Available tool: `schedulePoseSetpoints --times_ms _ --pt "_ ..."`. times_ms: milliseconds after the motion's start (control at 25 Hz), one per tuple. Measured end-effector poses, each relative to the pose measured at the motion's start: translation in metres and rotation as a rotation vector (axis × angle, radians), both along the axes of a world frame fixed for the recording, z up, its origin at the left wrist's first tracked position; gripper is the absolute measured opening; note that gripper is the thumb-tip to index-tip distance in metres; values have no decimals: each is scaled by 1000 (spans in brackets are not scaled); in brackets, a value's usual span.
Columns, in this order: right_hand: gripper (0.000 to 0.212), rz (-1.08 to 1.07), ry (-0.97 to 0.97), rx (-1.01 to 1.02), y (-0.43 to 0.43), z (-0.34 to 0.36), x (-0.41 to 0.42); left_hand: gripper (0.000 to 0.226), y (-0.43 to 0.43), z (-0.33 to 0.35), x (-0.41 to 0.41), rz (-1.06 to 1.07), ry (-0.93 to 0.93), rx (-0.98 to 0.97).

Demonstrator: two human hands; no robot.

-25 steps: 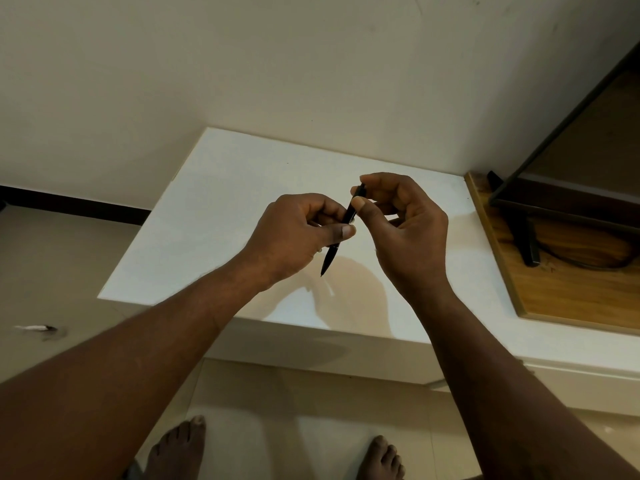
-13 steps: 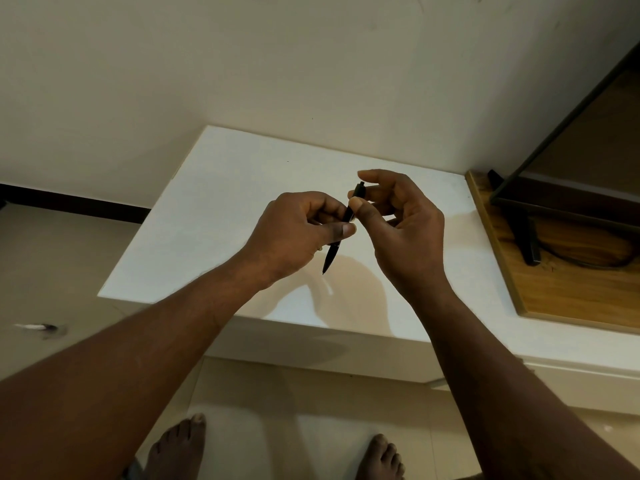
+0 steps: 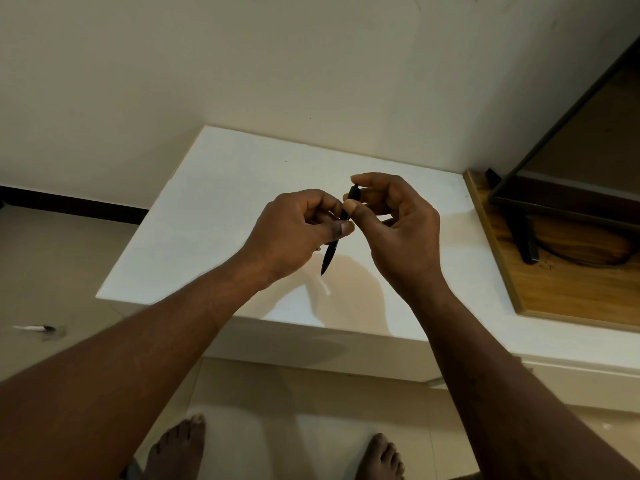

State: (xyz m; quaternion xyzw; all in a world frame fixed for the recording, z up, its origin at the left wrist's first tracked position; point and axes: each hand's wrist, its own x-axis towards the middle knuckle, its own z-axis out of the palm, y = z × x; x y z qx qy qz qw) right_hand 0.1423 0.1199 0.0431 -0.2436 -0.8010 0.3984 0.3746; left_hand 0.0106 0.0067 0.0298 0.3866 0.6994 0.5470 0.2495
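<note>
A slim black pen point(image 3: 329, 256) hangs tip-down over the white counter point(image 3: 214, 216). My left hand point(image 3: 291, 233) grips its middle between thumb and curled fingers. My right hand point(image 3: 398, 230) pinches the pen's upper end between thumb and forefinger, its other fingers loosely curled. The two hands touch at the thumbs. The pen's middle is hidden behind my left thumb.
A wooden board point(image 3: 568, 275) lies on the counter at the right, with a dark-framed screen point(image 3: 568, 168) standing on it and a black cable point(image 3: 595, 261) beneath. The plain wall is behind. Tiled floor lies below, with my bare feet point(image 3: 176, 452) and a small white object point(image 3: 33, 328) at left.
My right hand's fingers have shifted slightly on the pen's top end. The pen and my left hand have stayed almost still.
</note>
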Motion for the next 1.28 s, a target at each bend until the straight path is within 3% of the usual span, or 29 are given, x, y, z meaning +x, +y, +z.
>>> schedulePoseSetpoints --times_ms 360,800,1000,1280 --pt "14 -123 -38 -172 21 -3 7 9 -1 -3 -4 66 -32 4" --pt "3 -243 -434 -107 56 -26 23 10 -3 1 -6 135 -14 -36" --pt "10 -218 -669 -6 56 -35 23 9 -3 1 -5 141 -5 -54" --pt "14 -209 -764 67 49 -35 22 12 -2 0 -5 137 12 -64"
